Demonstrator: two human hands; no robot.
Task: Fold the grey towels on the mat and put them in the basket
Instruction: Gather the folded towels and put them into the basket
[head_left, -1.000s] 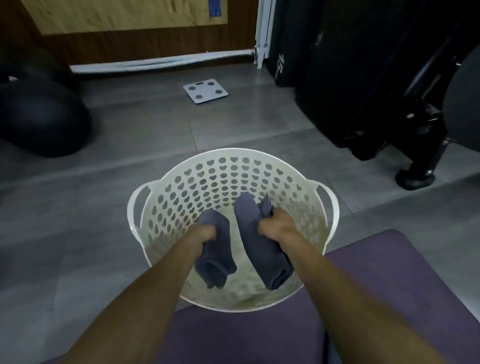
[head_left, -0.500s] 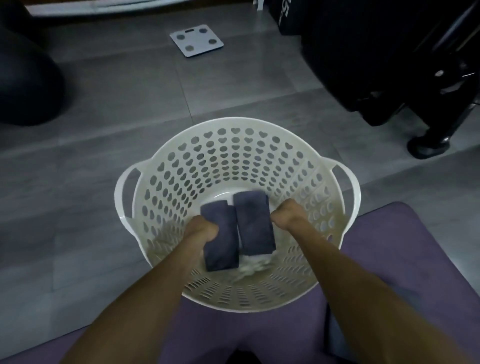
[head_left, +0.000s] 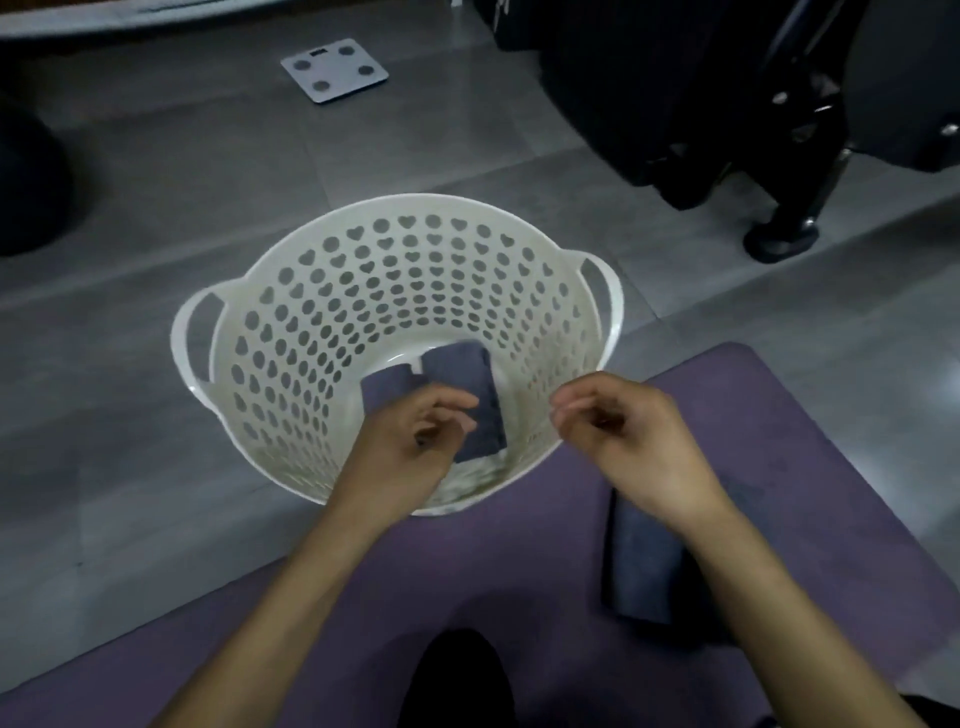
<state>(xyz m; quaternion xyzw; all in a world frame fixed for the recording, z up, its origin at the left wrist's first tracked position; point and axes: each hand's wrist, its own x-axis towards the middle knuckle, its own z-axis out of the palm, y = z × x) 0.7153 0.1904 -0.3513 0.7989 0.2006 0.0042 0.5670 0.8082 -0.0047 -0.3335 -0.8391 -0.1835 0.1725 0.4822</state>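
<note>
Two folded grey towels lie side by side on the bottom of the white basket (head_left: 311, 249): the right towel (head_left: 470, 387) and the left towel (head_left: 387, 387), partly hidden by my left hand. My left hand (head_left: 410, 441) hovers over the basket's near rim, fingers loosely curled, holding nothing. My right hand (head_left: 623, 436) hangs above the purple mat (head_left: 779, 415) just right of the basket, also loosely curled and empty. A third folded grey towel (head_left: 641, 566) lies on the mat under my right forearm.
A white bathroom scale (head_left: 335, 70) lies on the grey tiled floor beyond the basket. Black equipment with a wheeled foot (head_left: 779, 239) stands at the back right. A dark round object (head_left: 26, 182) sits at the far left. A dark shape (head_left: 457, 675) is at the bottom centre.
Both hands have let go of the two towels, which now lie in the basket, and have drawn back toward me above the rim. The view has tilted down, showing the mat.
</note>
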